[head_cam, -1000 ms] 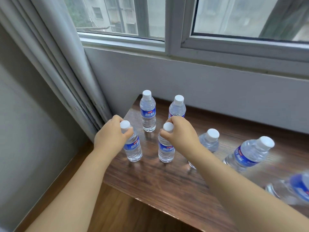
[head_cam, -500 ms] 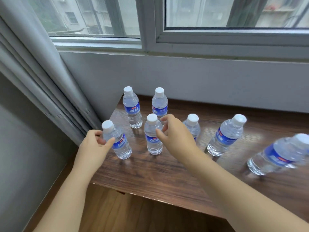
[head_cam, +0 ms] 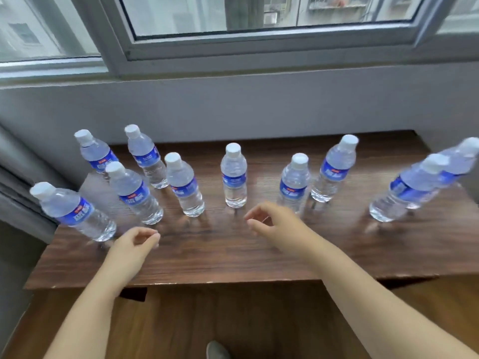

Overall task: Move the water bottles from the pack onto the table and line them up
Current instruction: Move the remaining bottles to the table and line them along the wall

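A sliding window (head_cam: 259, 14) with a grey metal frame (head_cam: 259, 51) spans the top, showing blurred buildings outside. Below it runs a plain grey wall (head_cam: 259, 107). A grey curtain (head_cam: 15, 193) hangs at the left edge. The wooden floor (head_cam: 233, 320) lies below, with the toe of a grey shoe (head_cam: 217, 350) at the bottom edge.

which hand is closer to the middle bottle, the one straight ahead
Right. The right hand is just below and right of the middle bottle, near its base, not touching. The left hand is farther off, lower left.
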Motion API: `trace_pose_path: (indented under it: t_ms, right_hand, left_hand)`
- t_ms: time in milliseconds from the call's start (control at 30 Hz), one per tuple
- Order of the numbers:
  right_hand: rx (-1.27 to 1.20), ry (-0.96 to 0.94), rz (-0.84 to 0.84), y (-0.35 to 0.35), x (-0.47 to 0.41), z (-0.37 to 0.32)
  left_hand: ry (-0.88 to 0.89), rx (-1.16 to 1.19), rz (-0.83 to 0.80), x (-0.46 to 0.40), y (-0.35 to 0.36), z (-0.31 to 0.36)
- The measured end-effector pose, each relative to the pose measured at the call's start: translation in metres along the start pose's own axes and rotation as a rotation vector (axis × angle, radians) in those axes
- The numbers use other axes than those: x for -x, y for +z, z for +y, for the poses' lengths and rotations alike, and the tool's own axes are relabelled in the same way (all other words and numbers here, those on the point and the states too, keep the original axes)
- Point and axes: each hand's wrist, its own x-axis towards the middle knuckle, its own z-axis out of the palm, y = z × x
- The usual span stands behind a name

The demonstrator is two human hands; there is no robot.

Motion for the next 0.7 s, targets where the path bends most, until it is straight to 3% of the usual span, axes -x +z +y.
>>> trace_pose_path:
  t_ms: [333,700]
  right_hand:
    - [-0.164,0.229,0.243,-0.131,0.135,0.16]
    - [-0.313,0.276,0.574,-0.225,0.175,0.235]
  left_hand:
    - [0.072,0.024,-0.171,0.098,0.16,0.062]
    - [0.245,0.163,-0.322,0.129,0.318,0.172]
